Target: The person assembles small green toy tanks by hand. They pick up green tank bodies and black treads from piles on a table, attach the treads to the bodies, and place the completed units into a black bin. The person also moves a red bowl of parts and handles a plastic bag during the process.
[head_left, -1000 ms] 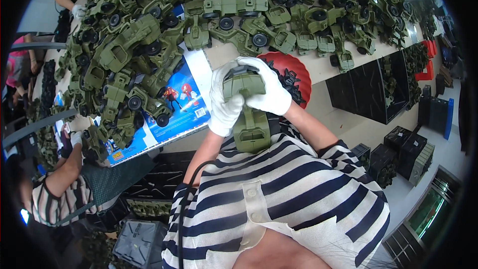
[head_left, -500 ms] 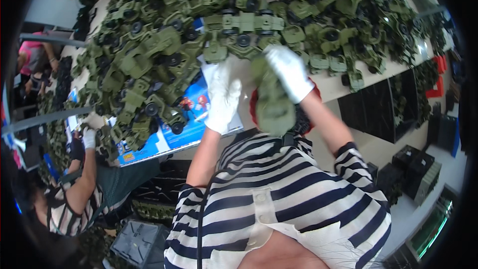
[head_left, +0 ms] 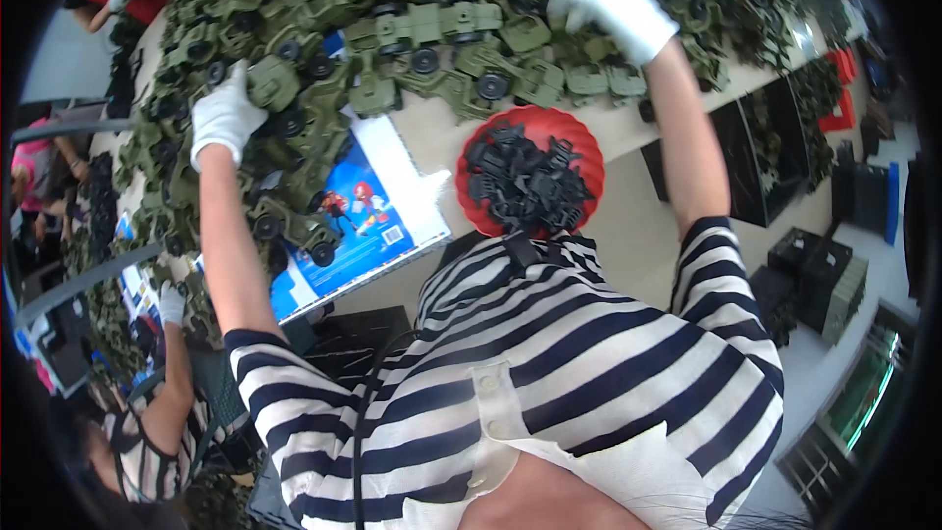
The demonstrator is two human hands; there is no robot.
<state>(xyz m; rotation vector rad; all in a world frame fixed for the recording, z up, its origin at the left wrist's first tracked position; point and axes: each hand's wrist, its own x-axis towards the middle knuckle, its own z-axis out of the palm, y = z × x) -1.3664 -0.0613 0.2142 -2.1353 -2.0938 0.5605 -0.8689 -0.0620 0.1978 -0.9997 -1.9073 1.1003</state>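
Note:
My left hand (head_left: 226, 118), in a white glove, reaches into the left side of a large pile of olive-green toy vehicles with black wheels. Its thumb and forefinger are spread beside one green toy vehicle (head_left: 272, 84); whether they touch it I cannot tell. Over the pile on the right is my right hand (head_left: 610, 8), also gloved and slightly blurred. Its fingers are bent but apart, with nothing visible in them. Between my arms, close to my body, a red scalloped bowl (head_left: 596, 173) holds many small black plastic parts (head_left: 530, 172).
A blue printed cardboard sheet (head_left: 343, 253) lies at the table's near left edge, partly under vehicles. At lower left a person (head_left: 162, 422) works with gloved hands; another, in red, is at far left. Black crates (head_left: 810, 260) stand to the right.
The green toy vehicle held by my right hand before my chest has left it. My hands have parted, left and right, out over the pile. The red bowl shows fully now.

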